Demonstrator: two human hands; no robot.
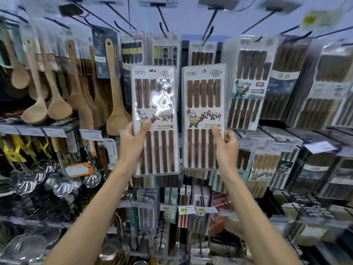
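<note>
- Both bare forearms are reaching up from the bottom of the view toward a shop display.
- Left hand [133, 138] is pinching the left chopstick pack [162, 150] at its lower left side, with the thumb lying on the front over the panda label and the fingers hidden behind.
- Right hand [227, 144] is gripping the right chopstick pack [203, 104] at its lower right side in the same way.
- Both packs are standing upright, side by side and just apart, in front of the hanging chopstick packs [246, 81] and below the display hooks [210, 22].
- By the look of it, the person is comparing the two packs. Glare is washing out the middle of the left one, so tilting it a little is probably what is needed.
- Each thumb is covering some print, and sliding it toward the card edge would be freeing those lines for reading.
- Wooden spoons [59, 104] are hanging at the left, with metal ladles [61, 186] beneath them.
</note>
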